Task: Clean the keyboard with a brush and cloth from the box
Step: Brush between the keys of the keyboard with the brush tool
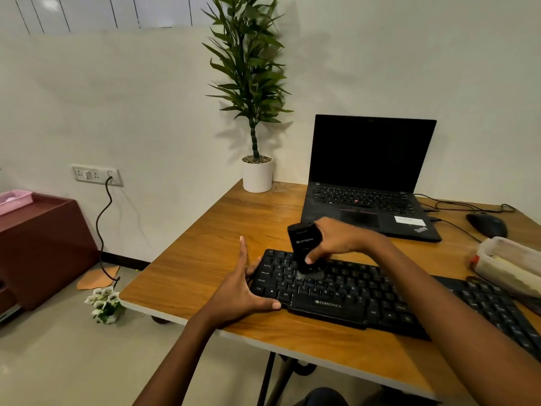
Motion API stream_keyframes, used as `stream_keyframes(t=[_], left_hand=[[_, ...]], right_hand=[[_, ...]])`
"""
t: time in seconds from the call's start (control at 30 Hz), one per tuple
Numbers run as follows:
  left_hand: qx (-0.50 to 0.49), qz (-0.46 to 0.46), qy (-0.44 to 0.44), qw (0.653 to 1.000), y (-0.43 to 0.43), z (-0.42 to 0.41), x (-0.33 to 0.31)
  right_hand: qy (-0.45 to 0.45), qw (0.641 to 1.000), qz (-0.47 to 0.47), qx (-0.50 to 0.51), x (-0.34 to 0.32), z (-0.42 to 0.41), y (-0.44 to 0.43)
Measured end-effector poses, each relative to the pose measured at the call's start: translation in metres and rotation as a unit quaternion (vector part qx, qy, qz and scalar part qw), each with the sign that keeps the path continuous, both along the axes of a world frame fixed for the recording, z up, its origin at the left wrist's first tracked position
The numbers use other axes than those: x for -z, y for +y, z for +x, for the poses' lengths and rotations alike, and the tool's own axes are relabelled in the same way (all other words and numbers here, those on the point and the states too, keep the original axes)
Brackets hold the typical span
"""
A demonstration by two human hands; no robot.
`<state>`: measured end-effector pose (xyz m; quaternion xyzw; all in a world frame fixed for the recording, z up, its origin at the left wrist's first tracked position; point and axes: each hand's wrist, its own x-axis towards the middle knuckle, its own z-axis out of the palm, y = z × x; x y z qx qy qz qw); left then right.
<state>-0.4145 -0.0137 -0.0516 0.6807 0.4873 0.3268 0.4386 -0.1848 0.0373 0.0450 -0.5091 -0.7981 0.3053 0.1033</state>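
Observation:
A black keyboard (380, 300) lies across the wooden desk (222, 238), slanting toward the lower right. My right hand (336, 238) grips a black brush (303, 244) held upright, its blurred bristles touching the keys in the keyboard's upper left area. My left hand (243, 291) clasps the keyboard's left end, thumb on the front edge and fingers along the side. A clear plastic box (509, 265) with pale contents sits at the right edge, past the keyboard. No cloth can be made out.
An open black laptop (369, 183) stands behind the keyboard, with a mouse (487, 225) and cables to its right. A potted plant (257, 174) occupies the desk's far corner. Left of the desk are a maroon cabinet (41, 238) and a wall socket with cable.

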Motion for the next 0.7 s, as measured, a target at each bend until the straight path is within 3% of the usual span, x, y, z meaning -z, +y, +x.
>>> stream_keyframes(t=[0.17,0.4,0.57,0.7], left_hand=[[0.004,-0.003,0.002,1.000,-0.001,0.001,-0.002],[0.008,0.003,0.007,1.000,0.000,0.001,-0.002],[0.004,-0.003,0.014,1.000,-0.002,0.001,-0.003],[0.006,0.002,0.012,1.000,-0.001,0.000,-0.002]], right_hand=[[0.140,0.989,0.037,0.040,0.016,-0.041,0.009],[0.039,0.998,-0.035,0.021,-0.001,0.020,0.011],[0.148,0.986,0.041,0.065,0.015,-0.035,0.026],[0.118,0.990,0.028,0.078,0.027,-0.006,0.025]])
